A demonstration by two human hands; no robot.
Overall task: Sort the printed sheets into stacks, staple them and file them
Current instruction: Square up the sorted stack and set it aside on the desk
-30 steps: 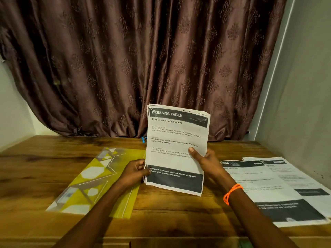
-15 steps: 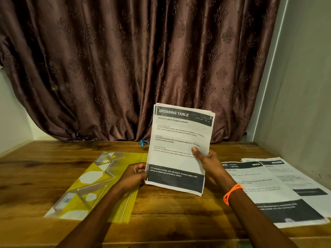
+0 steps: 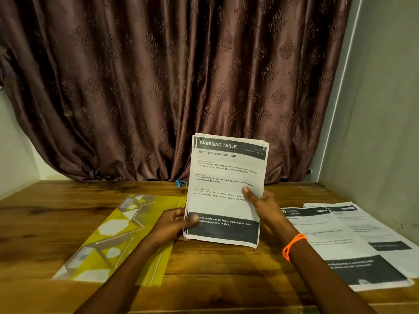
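Observation:
I hold a stack of printed sheets [image 3: 224, 184], headed "DRESSING TABLE", upright above the middle of the wooden table [image 3: 215, 275]. My left hand [image 3: 171, 225] grips its lower left corner, thumb on the front. My right hand [image 3: 264, 205] holds its right edge, thumb on the front and fingers behind. A staple shows at the stack's top left corner. Two more stacks of printed sheets lie flat on the right: a nearer stack [image 3: 335, 248] and a further stack [image 3: 383, 232]. A yellow patterned file folder [image 3: 113, 239] lies flat on the left.
A small blue object [image 3: 180, 183], partly hidden behind the held sheets, lies at the table's back edge below the brown curtain [image 3: 170, 87]. A grey wall [image 3: 374, 132] bounds the table on the right. The table's front edge runs along the bottom of the view.
The held stack has stayed upright between both hands, tilting slightly and shifting a little to the right. My left thumb now lies on the front of the sheets.

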